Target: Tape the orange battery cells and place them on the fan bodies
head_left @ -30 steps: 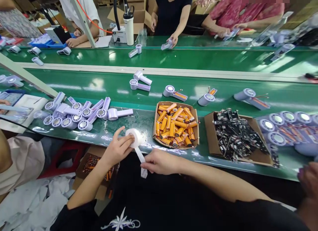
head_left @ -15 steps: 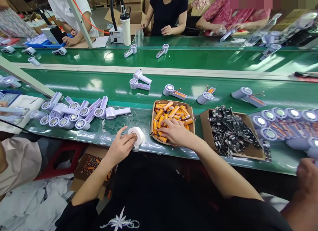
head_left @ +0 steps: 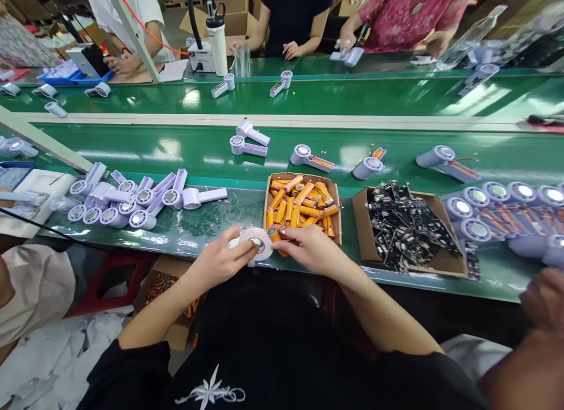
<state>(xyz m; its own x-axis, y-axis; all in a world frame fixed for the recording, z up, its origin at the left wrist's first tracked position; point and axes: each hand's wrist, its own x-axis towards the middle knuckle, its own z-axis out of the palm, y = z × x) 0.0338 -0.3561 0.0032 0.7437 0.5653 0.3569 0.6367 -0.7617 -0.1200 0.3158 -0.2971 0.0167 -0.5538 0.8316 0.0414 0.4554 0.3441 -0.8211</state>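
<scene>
My left hand [head_left: 222, 256] grips a roll of white tape [head_left: 263, 245], fingers reaching into its core. Close against the roll's right side, my right hand [head_left: 308, 248] pinches an orange battery cell [head_left: 274, 235] between thumb and fingers, one round end facing the tape. Whether cell and tape touch, I cannot tell. Just behind my right hand stands a cardboard box [head_left: 267, 213] heaped with orange battery cells [head_left: 304, 195].
Right of the cells, a cardboard box [head_left: 365, 234] holds black circuit boards [head_left: 405, 222]. Lilac fan housings [head_left: 143, 219] are piled at left, with more housings [head_left: 478, 228] at right. Several lie on the green conveyor [head_left: 185, 145]. A co-worker's blurred hand [head_left: 544, 298] is at right; others sit opposite.
My right hand let go of the tape strip, reached into the box of cells and came back left with one cell. The tape roll turned and shifted right in my left hand.
</scene>
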